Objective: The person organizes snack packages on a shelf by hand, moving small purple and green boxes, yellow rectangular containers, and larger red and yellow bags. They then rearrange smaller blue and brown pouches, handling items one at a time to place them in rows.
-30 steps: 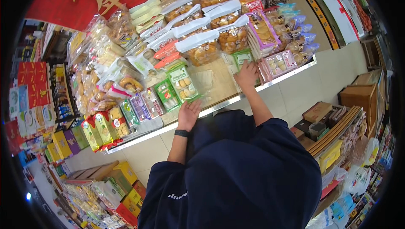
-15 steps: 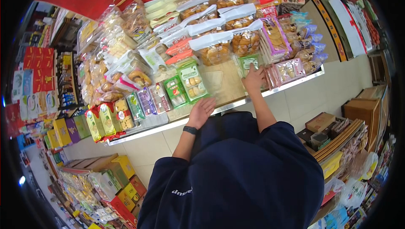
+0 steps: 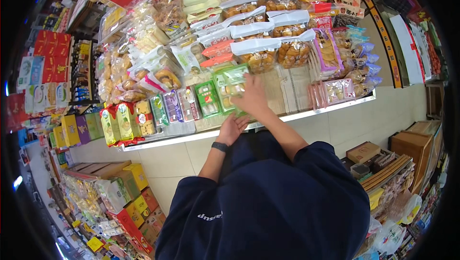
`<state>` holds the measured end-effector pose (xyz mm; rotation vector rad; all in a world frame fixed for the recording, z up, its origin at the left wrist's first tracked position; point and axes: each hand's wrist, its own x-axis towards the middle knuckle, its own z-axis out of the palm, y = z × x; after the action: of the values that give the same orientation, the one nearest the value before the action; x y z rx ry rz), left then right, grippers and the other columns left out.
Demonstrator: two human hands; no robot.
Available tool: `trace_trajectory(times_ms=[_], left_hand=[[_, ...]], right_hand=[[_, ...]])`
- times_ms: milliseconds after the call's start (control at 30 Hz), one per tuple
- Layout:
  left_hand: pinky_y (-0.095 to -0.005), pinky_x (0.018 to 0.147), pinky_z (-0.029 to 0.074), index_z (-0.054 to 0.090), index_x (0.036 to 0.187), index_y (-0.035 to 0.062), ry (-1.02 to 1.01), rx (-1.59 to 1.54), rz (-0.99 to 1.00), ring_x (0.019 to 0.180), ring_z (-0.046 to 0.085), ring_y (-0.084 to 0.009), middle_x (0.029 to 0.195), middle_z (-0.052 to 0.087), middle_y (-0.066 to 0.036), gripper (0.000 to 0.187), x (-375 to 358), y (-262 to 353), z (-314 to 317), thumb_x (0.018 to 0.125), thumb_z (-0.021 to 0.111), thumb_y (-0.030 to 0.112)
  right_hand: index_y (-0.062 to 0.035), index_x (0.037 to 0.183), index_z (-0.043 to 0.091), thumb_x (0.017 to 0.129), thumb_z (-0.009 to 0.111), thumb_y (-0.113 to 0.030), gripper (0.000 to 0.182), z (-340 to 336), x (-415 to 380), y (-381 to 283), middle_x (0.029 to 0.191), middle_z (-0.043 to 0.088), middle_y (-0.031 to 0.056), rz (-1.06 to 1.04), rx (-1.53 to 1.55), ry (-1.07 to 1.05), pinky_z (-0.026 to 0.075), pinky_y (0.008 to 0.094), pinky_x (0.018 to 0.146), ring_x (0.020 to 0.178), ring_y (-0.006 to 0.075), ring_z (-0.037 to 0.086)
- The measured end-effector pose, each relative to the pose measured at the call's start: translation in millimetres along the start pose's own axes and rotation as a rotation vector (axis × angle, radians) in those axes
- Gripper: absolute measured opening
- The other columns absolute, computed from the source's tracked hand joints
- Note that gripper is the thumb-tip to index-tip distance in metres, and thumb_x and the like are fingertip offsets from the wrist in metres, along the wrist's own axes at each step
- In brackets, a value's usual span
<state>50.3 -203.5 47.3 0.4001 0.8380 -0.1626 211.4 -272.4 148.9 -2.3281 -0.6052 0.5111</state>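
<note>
My right hand [image 3: 252,100] is shut on a green-labelled pack of small cakes [image 3: 235,74] and holds it over the row of similar green packs [image 3: 208,99] on the display shelf [image 3: 330,107]. My left hand [image 3: 235,126] is open, palm up, at the shelf's front edge just under my right hand. It holds nothing. A black band sits on my left wrist.
Bags of buns [image 3: 258,59] with white headers fill the shelf behind. Pink packs [image 3: 335,91] lie at the right, with a bare wooden patch [image 3: 292,87] beside them. Yellow-green boxes [image 3: 120,123] stand at the left. Cartons [image 3: 364,152] and stock boxes [image 3: 120,186] sit on the tiled floor.
My right hand has lifted a green pack from the right side of the shelf and carried it left, over the other green packs. My left hand has stayed at the shelf edge.
</note>
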Motion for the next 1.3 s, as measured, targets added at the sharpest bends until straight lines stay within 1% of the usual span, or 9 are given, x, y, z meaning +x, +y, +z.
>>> trace_trajectory(times_ms=[167,333,433,533,700,833,900,1067,1300], left_hand=[[-0.0348,0.099,0.048,0.047,0.140,0.0018,-0.053,0.024,0.029,0.118,0.060,-0.0230,0.129,0.062,-0.011,0.051,-8.2,-8.6,-15.2,0.107,0.042,0.040],[-0.0327,0.098,0.047,0.047,0.141,0.0023,-0.020,0.037,0.022,0.117,0.060,-0.0185,0.136,0.061,-0.010,0.051,-40.1,-6.3,-15.9,0.107,0.039,0.039],[-0.0320,0.098,0.047,0.047,0.140,0.0040,-0.028,0.029,0.002,0.118,0.060,-0.0182,0.138,0.060,-0.009,0.048,-43.0,1.4,-24.5,0.107,0.041,0.038],[-0.0318,0.097,0.047,0.051,0.136,0.0067,-0.053,0.025,-0.035,0.120,0.059,-0.0190,0.137,0.062,-0.009,0.043,-35.8,11.4,-30.5,0.106,0.045,0.037],[-0.0342,0.105,0.042,0.046,0.143,0.0044,-0.162,0.116,-0.122,0.128,0.054,-0.0207,0.144,0.056,-0.011,0.047,-17.0,24.4,-14.0,0.107,0.041,0.035],[-0.0354,0.106,0.041,0.050,0.140,0.0045,-0.245,0.124,-0.160,0.132,0.051,-0.0220,0.147,0.053,-0.011,0.046,-14.7,24.0,-12.3,0.106,0.041,0.034],[-0.0351,0.105,0.042,0.050,0.139,0.0045,-0.297,0.111,-0.190,0.130,0.053,-0.0220,0.146,0.054,-0.011,0.044,-10.0,22.3,-16.7,0.106,0.040,0.033],[-0.0340,0.102,0.045,0.051,0.137,0.0041,-0.344,0.144,-0.270,0.122,0.058,-0.0215,0.142,0.057,-0.010,0.042,-1.7,5.1,-18.7,0.106,0.041,0.031],[-0.0327,0.095,0.049,0.051,0.137,0.0021,-0.389,0.222,-0.281,0.116,0.061,-0.0214,0.136,0.060,-0.010,0.041,9.8,0.5,3.4,0.106,0.042,0.028]], right_hand=[[-0.0034,0.142,0.039,0.069,0.081,-0.035,0.090,46.3,15.5,-13.1,0.129,0.042,0.0267,-0.082,-0.034,0.001,0.046,0.0519,0.098,0.119,0.0459,0.046],[-0.0024,0.146,0.036,0.076,0.078,-0.047,0.093,57.1,7.0,-10.1,0.138,0.039,0.0301,-0.110,-0.164,0.005,0.045,0.0520,0.099,0.123,0.0469,0.043],[-0.0025,0.149,0.033,0.082,0.075,-0.049,0.092,59.1,4.9,2.0,0.145,0.034,0.0332,-0.150,-0.055,0.049,0.042,0.0537,0.103,0.127,0.0503,0.042],[0.0020,0.149,0.032,0.086,0.072,-0.046,0.089,51.7,5.7,17.0,0.140,0.039,0.0335,-0.169,0.042,0.095,0.040,0.0530,0.105,0.127,0.0500,0.043],[0.0084,0.148,0.030,0.089,0.071,-0.044,0.088,41.2,3.3,52.6,0.136,0.048,0.0339,0.004,0.196,-0.060,0.042,0.0466,0.105,0.128,0.0433,0.049],[0.0089,0.149,0.028,0.090,0.070,-0.045,0.090,37.4,-10.2,64.5,0.137,0.050,0.0339,0.167,0.289,-0.174,0.044,0.0435,0.103,0.125,0.0394,0.054],[0.0032,0.152,0.024,0.092,0.069,-0.044,0.089,44.7,-16.0,67.0,0.136,0.051,0.0312,0.157,0.289,-0.158,0.047,0.0429,0.100,0.121,0.0380,0.056],[0.0028,0.152,0.025,0.091,0.072,-0.042,0.090,34.2,-29.5,47.8,0.136,0.051,0.0301,0.207,0.280,-0.128,0.047,0.0429,0.100,0.121,0.0373,0.057],[0.0014,0.151,0.029,0.091,0.073,-0.038,0.084,-0.9,-44.4,71.8,0.135,0.053,0.0256,0.225,0.301,0.016,0.050,0.0416,0.096,0.120,0.0344,0.058]])
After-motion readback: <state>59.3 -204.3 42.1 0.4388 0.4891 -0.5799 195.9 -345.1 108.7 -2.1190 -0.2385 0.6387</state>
